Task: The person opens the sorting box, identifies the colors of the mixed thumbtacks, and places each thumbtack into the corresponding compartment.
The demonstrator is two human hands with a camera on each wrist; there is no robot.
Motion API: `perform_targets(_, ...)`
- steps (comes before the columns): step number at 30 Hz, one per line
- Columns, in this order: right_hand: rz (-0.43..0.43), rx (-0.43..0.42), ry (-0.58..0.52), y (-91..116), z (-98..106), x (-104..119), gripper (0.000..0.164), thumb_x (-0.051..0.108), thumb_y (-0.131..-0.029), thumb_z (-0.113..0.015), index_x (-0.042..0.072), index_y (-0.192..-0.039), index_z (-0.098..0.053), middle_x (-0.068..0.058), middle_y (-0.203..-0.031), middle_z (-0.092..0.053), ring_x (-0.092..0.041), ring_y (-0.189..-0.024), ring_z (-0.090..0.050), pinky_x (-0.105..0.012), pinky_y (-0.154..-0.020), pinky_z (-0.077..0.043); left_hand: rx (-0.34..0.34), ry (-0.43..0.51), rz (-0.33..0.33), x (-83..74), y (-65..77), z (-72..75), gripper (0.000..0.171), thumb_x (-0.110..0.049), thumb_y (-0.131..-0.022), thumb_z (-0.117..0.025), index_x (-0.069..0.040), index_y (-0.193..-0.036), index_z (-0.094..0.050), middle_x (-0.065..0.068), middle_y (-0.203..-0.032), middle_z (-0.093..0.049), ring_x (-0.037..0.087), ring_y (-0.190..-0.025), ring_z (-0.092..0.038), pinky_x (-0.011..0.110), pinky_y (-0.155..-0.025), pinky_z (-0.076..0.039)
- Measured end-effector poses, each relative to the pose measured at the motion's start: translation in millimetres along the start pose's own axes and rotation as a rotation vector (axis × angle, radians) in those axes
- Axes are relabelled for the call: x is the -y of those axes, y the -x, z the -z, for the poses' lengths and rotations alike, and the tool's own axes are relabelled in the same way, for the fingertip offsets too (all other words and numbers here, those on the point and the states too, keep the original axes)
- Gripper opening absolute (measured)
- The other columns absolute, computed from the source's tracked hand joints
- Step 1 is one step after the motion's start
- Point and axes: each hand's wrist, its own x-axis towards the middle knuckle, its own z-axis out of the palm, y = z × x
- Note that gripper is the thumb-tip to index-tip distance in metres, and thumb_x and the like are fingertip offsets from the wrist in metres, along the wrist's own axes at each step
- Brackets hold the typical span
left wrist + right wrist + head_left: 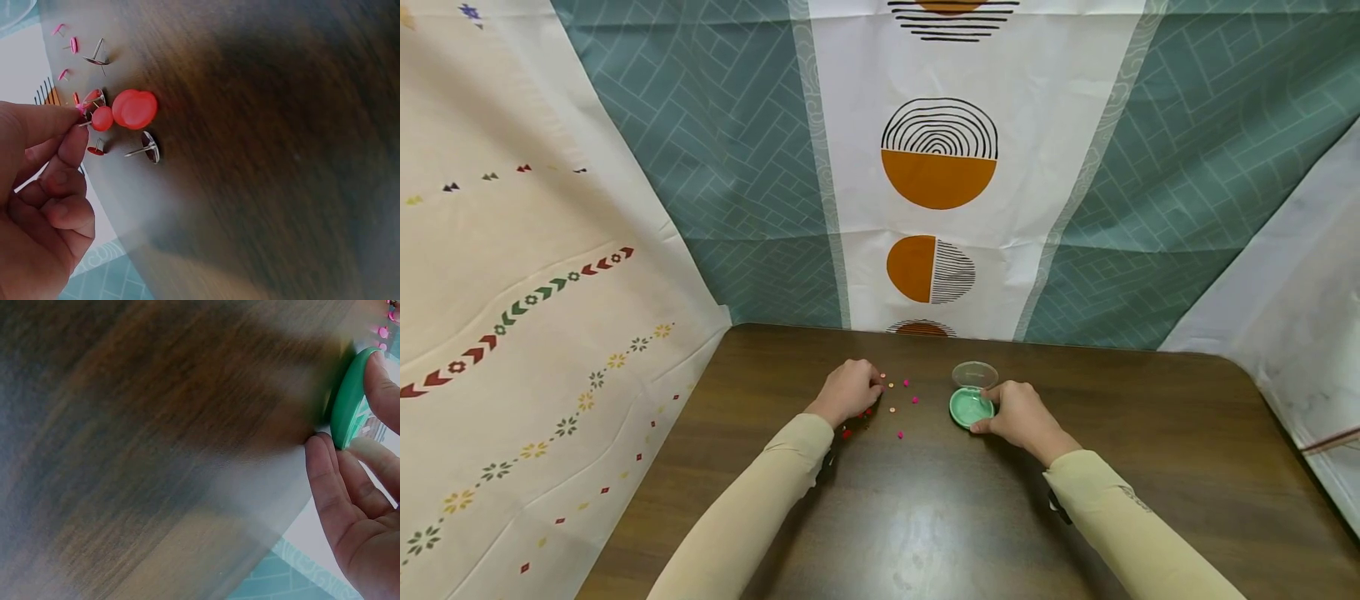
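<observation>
My left hand [848, 392] is low over the table among scattered thumbtacks. In the left wrist view, its thumb and index finger pinch a small pink thumbtack [81, 108]. Right by those fingertips lie large red thumbtacks [139, 110] and one with a bare metal underside [150, 147]. My right hand [1021, 417] grips a round green case [970, 408] by its edge, thumb on the near side. The case's clear lid [975, 374] is hinged back away from me. In the right wrist view, the green wall [351, 394] sits between thumb and fingers, close over the table.
Several pink thumbtacks [915, 400] and pale ones lie spread between the two hands. The brown wooden table [910, 525] ends at a patterned curtain [940, 275] behind, with a cream cloth [550, 350] hanging at the left.
</observation>
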Motion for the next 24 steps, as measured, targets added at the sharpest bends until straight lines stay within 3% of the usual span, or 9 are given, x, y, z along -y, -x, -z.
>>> perform_targets(6, 0.009, -0.004, 0.007, 0, -1, -1, 0.067, 0.039, -0.063, -0.083, 0.004, -0.116, -0.064, -0.011, -0.119, -0.064, -0.031, -0.114, -0.057, -0.044, -0.09, -0.047, 0.01, 0.015, 0.011, 1.0, 1.2, 0.4, 0.012, -0.024, -0.086, -0.062, -0.022, -0.08, -0.072, -0.007, -0.101, -0.07, 0.012, -0.087, -0.064, 0.033, -0.075, -0.051)
perform_targets(12, 0.009, -0.011, 0.011, 0, 1, -1, 0.067, 0.039, -0.062, -0.084, 0.004, -0.115, -0.065, -0.011, -0.118, -0.065, -0.031, -0.113, -0.057, -0.045, -0.091, -0.047, -0.024, 0.074, 0.008, -1.1, 2.2, 3.2, 0.013, -0.024, -0.086, -0.061, -0.022, -0.075, -0.068, -0.009, -0.082, -0.068, 0.007, -0.069, -0.057, 0.028, -0.066, -0.047)
perform_targets(18, -0.002, -0.016, 0.002, 0, -1, -2, 0.067, 0.039, -0.061, -0.084, 0.004, -0.116, -0.065, -0.011, -0.118, -0.064, -0.03, -0.113, -0.058, -0.045, -0.09, -0.047, -0.027, 0.289, -0.023, -14.0, 3.8, 7.3, 0.014, -0.021, -0.086, -0.061, -0.014, -0.083, -0.074, -0.007, -0.075, -0.069, 0.007, -0.058, -0.054, 0.024, -0.058, -0.046)
perform_targets(24, -0.007, -0.029, 0.001, -1, -3, 0, 0.066, 0.038, -0.06, -0.085, 0.004, -0.114, -0.066, -0.011, -0.115, -0.066, -0.028, -0.108, -0.059, -0.043, -0.088, -0.047, -0.017, 0.517, -0.018, -31.0, 4.1, 11.9, 0.019, -0.026, -0.088, -0.061, -0.012, -0.089, -0.074, -0.002, -0.085, -0.071, 0.011, -0.068, -0.057, 0.026, -0.063, -0.047)
